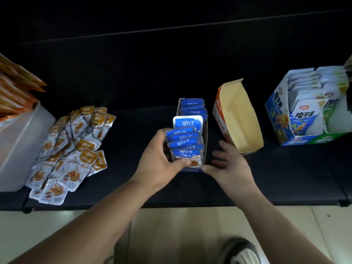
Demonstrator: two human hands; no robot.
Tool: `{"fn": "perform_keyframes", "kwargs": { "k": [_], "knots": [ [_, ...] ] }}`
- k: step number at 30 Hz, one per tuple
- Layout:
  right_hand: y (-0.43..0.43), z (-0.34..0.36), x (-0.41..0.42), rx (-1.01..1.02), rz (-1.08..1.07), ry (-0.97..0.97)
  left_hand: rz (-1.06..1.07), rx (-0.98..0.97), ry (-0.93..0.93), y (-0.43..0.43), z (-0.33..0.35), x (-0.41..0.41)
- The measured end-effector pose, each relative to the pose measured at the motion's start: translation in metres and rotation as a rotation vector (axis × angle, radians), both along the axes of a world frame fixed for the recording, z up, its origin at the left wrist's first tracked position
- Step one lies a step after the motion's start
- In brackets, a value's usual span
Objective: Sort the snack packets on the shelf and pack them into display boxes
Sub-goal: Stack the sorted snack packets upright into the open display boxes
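Packets (185, 139) in blue stand in the narrow display box (205, 136) on the shelf (285, 168); your left hand (158, 161) grasps the front few, the grip of your right hand (230, 164) seems released beside it, so brace the box while squaring them.

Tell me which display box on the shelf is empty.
The tilted orange-and-white cardboard box: its cream inside is bare. The narrow blue cardboard box holds blue foil packets; the blue-and-green cardboard box holds white-and-blue ones.
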State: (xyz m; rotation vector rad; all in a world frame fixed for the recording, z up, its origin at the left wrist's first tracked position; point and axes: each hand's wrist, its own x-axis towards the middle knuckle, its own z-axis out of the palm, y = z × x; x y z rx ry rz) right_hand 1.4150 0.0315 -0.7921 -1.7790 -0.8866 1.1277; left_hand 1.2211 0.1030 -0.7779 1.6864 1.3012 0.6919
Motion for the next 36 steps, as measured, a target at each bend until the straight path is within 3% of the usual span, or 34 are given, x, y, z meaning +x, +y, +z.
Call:
{"fn": "perform_keyframes", "kwargs": {
  "k": [5,10,15,18,20,22,27,33,36],
  "knots": [
    [-0.003,-0.012,0.000,-0.008,0.015,0.090,-0.034,-0.030,-0.013,0.002,0.002,0.008],
    [0.001,-0.020,-0.003,0.048,-0.013,-0.058,-0.058,-0.102,-0.072,-0.005,0.001,0.005],
    [0.011,-0.018,-0.004,-0.026,0.019,-0.239,-0.058,0.012,0.059,-0.004,-0.004,0.006],
    [0.005,-0.020,-0.010,0.110,0.001,-0.457,-0.066,0.116,0.174,-0.005,-0.004,0.006],
    [0.000,-0.021,-0.014,0.173,-0.024,-0.529,-0.050,0.070,0.106,-0.007,-0.005,0.007],
    [-0.002,-0.025,-0.015,0.197,-0.057,-0.505,-0.026,-0.007,0.007,-0.010,-0.008,0.011],
    [-0.001,-0.025,-0.014,0.095,-0.078,-0.179,0.013,-0.090,-0.132,-0.014,-0.013,0.014],
    [0.000,-0.020,-0.007,0.138,0.009,-0.373,0.000,-0.091,-0.082,-0.006,-0.017,0.015],
    [-0.002,-0.009,-0.009,0.257,0.025,-0.236,0.027,-0.116,-0.138,-0.009,-0.010,0.019]
  ]
}}
